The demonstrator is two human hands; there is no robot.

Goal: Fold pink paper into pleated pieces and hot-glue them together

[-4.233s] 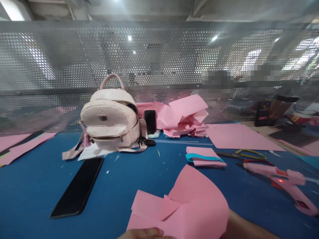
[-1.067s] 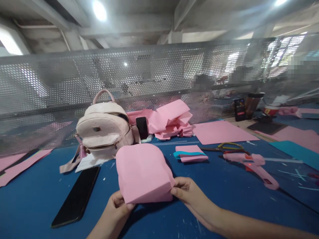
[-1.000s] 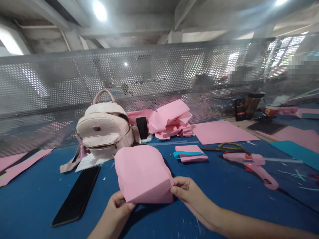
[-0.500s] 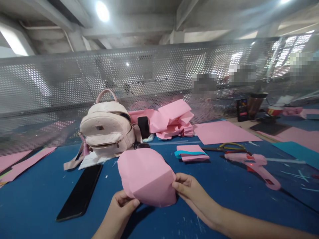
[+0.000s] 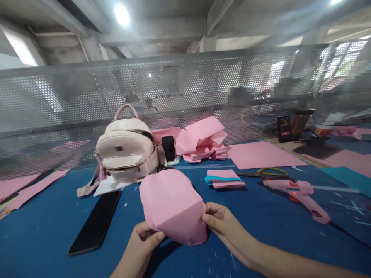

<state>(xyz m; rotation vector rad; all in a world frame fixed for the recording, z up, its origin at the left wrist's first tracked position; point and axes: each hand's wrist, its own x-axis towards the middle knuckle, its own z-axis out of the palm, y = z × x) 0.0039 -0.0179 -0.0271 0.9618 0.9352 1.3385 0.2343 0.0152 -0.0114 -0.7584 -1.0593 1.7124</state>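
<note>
A rounded sheet of pink paper (image 5: 174,206) is held up between my two hands over the blue table; a crease runs across its lower part. My left hand (image 5: 146,239) pinches its lower left edge, thumb in front. At the right edge, my right hand (image 5: 222,220) grips the paper between thumb and fingers. Just beyond it lies a folded pink paper piece (image 5: 227,175) with a blue strip (image 5: 222,178) across it. To the right rest a pink hot glue gun (image 5: 301,193), its red light lit, and scissors (image 5: 269,173).
On the left lies a black phone (image 5: 97,224), with a pale backpack (image 5: 127,150) behind it. Crumpled pink paper (image 5: 204,139) and a flat pink sheet (image 5: 263,154) lie along the perforated metal divider (image 5: 179,85). A cup (image 5: 300,121) stands at the far right.
The pink paper stays in both hands and tips slightly, its lower right edge a little lower. The whole view has shifted slightly; things on the table lie as before.
</note>
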